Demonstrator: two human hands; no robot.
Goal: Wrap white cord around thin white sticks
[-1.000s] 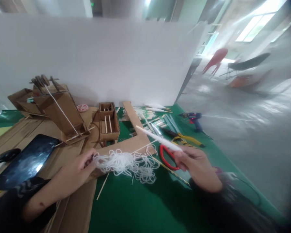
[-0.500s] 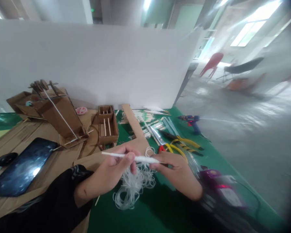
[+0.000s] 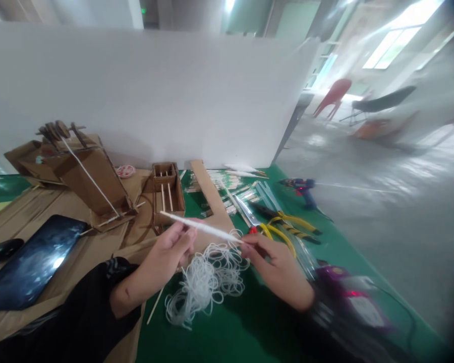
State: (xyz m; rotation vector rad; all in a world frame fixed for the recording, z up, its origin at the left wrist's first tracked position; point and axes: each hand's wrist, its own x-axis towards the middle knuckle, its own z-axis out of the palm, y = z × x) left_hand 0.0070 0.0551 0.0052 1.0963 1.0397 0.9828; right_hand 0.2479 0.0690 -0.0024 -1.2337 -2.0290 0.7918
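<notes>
A thin wooden stick wound with white string [image 3: 214,231] spans the space between my hands, its bare left end pointing up and to the left. My left hand [image 3: 175,242] is closed, with thumb and fingers pinching the stick left of its middle. At the stick's right end, the fingertips of my right hand [image 3: 274,264] pinch it. Below both hands a loose tangle of white string [image 3: 208,282] lies on the green table [image 3: 189,345]. Another thin stick [image 3: 155,306] lies to the left of the tangle.
Left stand a cardboard model with a string [image 3: 87,176], a small cardboard box [image 3: 168,191] and a dark tablet [image 3: 32,262]. Scissors [image 3: 249,214], pliers [image 3: 287,222], packed sticks [image 3: 234,199] and a glue gun [image 3: 300,189] lie right of centre. A white panel [image 3: 147,96] stands behind.
The wound stick now slopes down to the right instead of lying nearly level. My left hand has shifted slightly left, uncovering more of the winding, and my right fingers grip nearer the tip.
</notes>
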